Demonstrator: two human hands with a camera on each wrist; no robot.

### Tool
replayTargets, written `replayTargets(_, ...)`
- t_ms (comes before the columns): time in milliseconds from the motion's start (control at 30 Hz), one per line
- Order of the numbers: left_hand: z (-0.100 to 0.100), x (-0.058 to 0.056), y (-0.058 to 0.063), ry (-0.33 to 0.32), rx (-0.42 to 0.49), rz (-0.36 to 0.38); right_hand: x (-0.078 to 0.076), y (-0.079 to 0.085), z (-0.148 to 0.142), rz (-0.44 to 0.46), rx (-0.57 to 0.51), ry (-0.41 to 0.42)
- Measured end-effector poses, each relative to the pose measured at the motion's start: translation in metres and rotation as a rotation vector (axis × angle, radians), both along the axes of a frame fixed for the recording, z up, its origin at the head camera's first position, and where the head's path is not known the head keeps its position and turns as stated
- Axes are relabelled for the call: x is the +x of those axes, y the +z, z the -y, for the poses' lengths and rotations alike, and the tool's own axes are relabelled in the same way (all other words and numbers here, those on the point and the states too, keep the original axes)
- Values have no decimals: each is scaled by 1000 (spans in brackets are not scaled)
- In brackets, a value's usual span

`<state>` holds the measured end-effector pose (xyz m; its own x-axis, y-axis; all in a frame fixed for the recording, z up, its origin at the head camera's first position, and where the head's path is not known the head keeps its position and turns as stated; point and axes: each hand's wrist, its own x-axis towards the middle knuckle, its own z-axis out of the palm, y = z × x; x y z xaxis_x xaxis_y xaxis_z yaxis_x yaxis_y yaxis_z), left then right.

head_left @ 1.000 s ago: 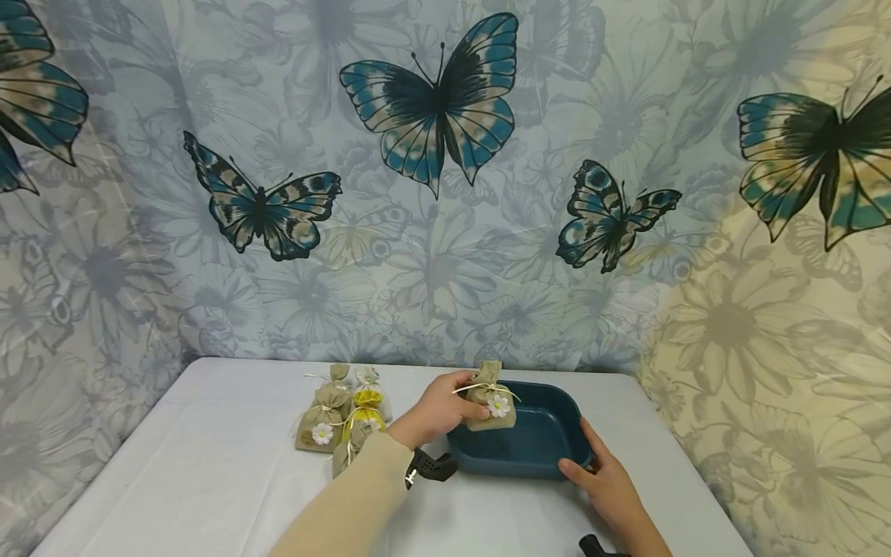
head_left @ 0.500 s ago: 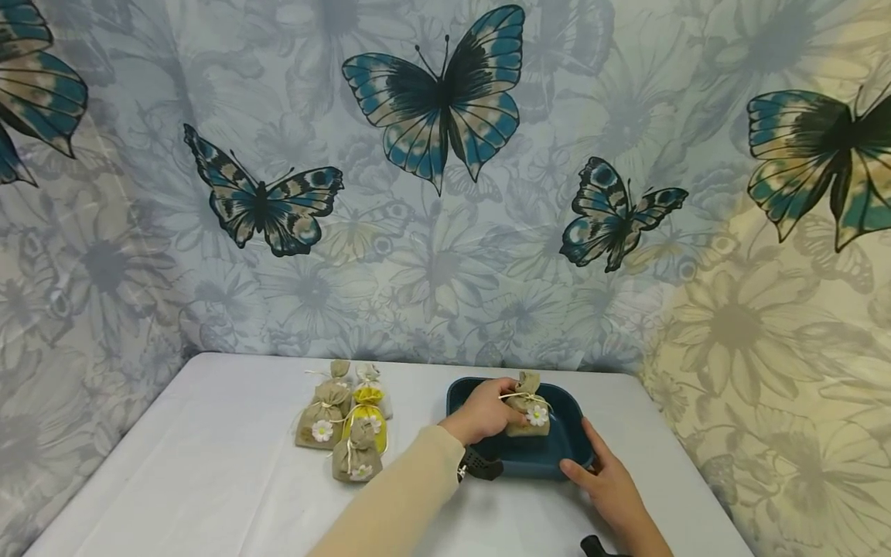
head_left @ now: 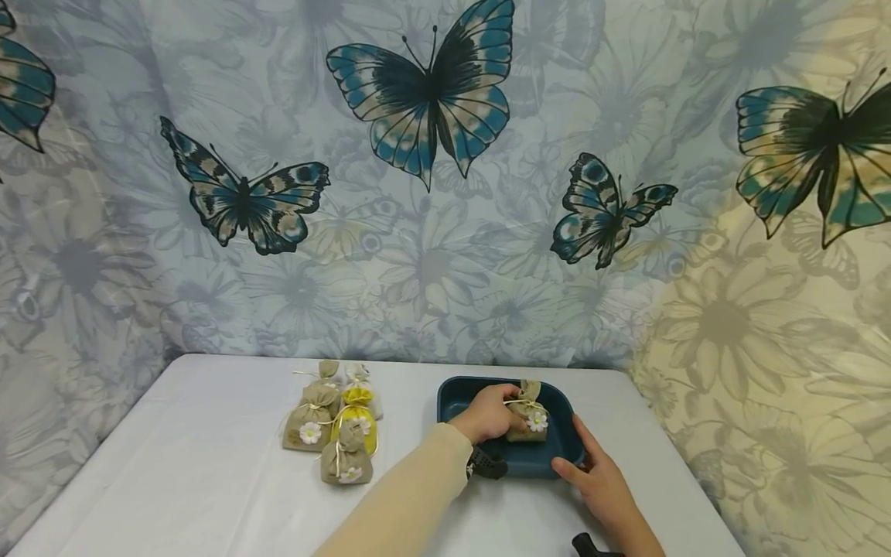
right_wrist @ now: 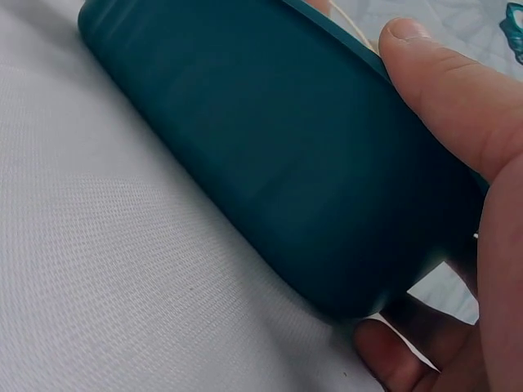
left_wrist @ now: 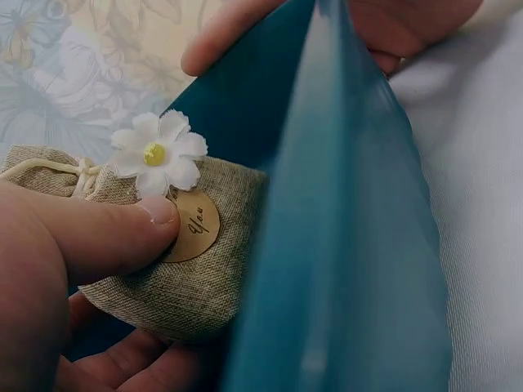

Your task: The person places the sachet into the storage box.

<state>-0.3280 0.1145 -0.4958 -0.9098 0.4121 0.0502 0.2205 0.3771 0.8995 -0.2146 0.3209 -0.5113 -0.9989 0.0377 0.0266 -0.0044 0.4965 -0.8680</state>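
A small burlap drawstring pouch (head_left: 529,424) with a white flower and a round paper label is between the thumb and fingers of my left hand (head_left: 489,414). It is inside a deep teal rectangular dish (head_left: 455,394). In the left wrist view the thumb presses on the pouch (left_wrist: 221,196) beside the label, fingers beneath, near the dish wall (left_wrist: 351,204). Whether the pouch touches the dish floor is hidden. My right hand (head_left: 604,483) grips the dish's right front corner; the right wrist view has its thumb at the rim and fingertips low on the dish (right_wrist: 270,139).
Left of the dish stands a cluster of pouches: a burlap one (head_left: 311,418), a yellow one (head_left: 357,418), a smaller burlap one (head_left: 346,456) in front, and others partly hidden behind. A white cloth covers the table (head_left: 209,472). Butterfly-print fabric (head_left: 431,294) hangs behind.
My left hand has carried the pouch rightward from over the dish's left rim, then lowered it inside. The right hand keeps its grip on the dish. The head view has shifted slightly.
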Motion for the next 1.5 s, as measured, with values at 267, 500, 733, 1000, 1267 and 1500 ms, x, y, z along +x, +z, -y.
replayTargets(267,-4,-2,-2,2,-111,-98,-1,-3,0,-27,-41,10)
replayTargets(500,-4,1,-2,-22,-267,-216,-1,-2,1,-19,-25,-2)
replayTargets(733,-5,2,-3,-10,-309,-250,-2,-4,0,-3,-10,8)
replayTargets(1000,-6,5,2,-45,-258,-198,-3,-3,-1,4,-9,10)
replayTargets(1267,-7,4,2,-91,-259,-167,-3,-2,-2,-6,13,17)
replayTargets(1500,-3,7,3,-56,-114,-52,-2,-1,-2,18,2,5)
